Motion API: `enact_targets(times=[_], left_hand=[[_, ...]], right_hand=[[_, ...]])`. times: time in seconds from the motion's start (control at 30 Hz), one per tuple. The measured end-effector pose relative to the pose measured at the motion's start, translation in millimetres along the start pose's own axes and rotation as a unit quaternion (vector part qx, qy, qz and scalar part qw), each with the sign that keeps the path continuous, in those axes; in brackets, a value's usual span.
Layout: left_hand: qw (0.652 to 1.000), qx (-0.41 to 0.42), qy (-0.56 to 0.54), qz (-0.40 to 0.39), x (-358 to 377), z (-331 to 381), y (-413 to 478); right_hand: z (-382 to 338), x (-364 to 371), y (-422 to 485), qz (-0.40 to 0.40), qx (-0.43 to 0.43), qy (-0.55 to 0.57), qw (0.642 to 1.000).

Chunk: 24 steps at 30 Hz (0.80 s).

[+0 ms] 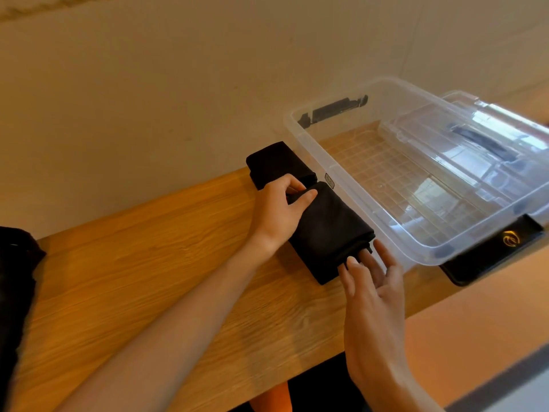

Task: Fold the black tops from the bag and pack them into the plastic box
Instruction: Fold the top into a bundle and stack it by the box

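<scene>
The left hand (279,212) pinches the far end of a folded black top (329,230), thumb on top and fingers curled below. The right hand (371,286) is spread, palm up, with straight fingers touching the near end; whether they go under the cloth or between its layers I cannot tell. The top lies on the wooden table (148,263). Its long axis runs from far left to near right, just beside the plastic box (300,132) and parallel with its long wall. A second folded top (273,165) lies behind it. A dark bag (15,278) is at the far left.
</scene>
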<state>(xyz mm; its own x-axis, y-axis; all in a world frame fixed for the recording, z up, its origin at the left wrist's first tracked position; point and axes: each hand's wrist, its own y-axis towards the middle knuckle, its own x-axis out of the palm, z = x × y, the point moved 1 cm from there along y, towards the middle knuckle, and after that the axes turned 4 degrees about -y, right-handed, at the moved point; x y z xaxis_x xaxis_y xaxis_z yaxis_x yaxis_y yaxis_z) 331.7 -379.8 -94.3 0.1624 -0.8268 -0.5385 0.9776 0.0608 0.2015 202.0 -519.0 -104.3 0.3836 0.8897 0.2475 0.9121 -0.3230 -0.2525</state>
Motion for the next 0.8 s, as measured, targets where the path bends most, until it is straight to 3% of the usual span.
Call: enact_targets(times=[0.1,0.2,0.33,0.4,0.47,0.63,0.8], left_hand=[[0.993,0.068,0.099,0.019,-1,-3,-9],[0.961,0.18,0.203,0.056,-7,-3,-20],[0.936,0.261,0.211,-0.102,-15,-7,-26],[0.923,0.254,0.245,-0.153,-19,-13,-27],[0.912,0.245,0.278,-0.177,-23,-20,-28],[0.896,0.24,0.321,-0.194,-34,-35,-35],[0.91,0.204,0.32,-0.169,-61,-32,-48]], right_hand=[[5,-7,-8,0.015,-0.042,-0.067,0.997],[7,-16,-12,0.006,-0.18,-0.23,0.956],[14,-12,9,-0.104,-0.344,-0.455,0.815],[15,-8,21,-0.121,-0.383,-0.537,0.742],[17,-7,29,-0.123,-0.385,-0.589,0.7],[25,-22,35,-0.143,-0.37,-0.636,0.661],[5,-3,26,-0.145,-0.398,-0.585,0.692]])
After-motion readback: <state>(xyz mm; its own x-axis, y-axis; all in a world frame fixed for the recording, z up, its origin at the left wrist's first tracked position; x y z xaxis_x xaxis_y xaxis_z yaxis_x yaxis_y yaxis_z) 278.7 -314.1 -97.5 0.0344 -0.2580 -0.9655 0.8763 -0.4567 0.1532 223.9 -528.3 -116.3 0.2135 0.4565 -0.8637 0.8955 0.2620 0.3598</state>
